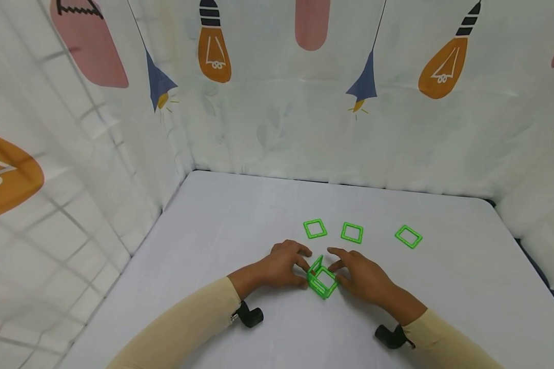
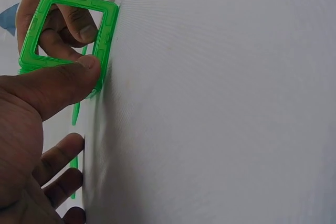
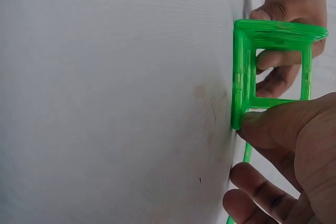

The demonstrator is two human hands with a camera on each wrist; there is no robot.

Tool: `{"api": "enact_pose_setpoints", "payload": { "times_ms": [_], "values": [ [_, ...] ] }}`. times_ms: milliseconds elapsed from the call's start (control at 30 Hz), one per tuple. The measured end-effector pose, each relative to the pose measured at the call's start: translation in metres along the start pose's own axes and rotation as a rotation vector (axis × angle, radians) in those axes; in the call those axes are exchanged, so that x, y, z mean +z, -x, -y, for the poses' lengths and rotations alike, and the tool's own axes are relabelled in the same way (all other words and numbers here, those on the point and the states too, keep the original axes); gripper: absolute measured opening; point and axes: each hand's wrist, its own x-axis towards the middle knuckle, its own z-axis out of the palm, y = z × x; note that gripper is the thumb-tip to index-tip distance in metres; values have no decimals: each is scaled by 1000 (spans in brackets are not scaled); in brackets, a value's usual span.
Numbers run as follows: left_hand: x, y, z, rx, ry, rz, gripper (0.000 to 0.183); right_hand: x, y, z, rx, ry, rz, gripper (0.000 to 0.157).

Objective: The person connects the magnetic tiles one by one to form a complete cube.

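Note:
Several green square magnetic tiles are joined at their edges into a partly built box [image 1: 323,283] on the white table; in the head view one tile lies flat and others stand up from it. My left hand [image 1: 283,264] holds the left side of the box, and its thumb [image 2: 79,74] presses a lower corner of an upright tile [image 2: 107,35]. On the opposite side my right hand [image 1: 367,277] grips the box, its thumb [image 3: 262,127] against the base tile [image 3: 238,77]. Both index fingers are partly hidden in the wrist views.
Three loose green square tiles lie flat beyond the hands: a left one [image 1: 315,228], a middle one [image 1: 352,232] and a right one [image 1: 408,237]. White printed cloth [image 1: 277,128] hangs behind the table [image 1: 240,205] and along its sides. Each wrist bears a small black camera [image 1: 251,315].

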Motion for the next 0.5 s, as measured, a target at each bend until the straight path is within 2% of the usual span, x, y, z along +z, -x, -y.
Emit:
{"api": "enact_pose_setpoints", "payload": {
  "times_ms": [500],
  "values": [
    [-2, 1, -2, -5, 5, -15, 27, -5, 8, -9, 32, 23, -22, 67]
  ]
}}
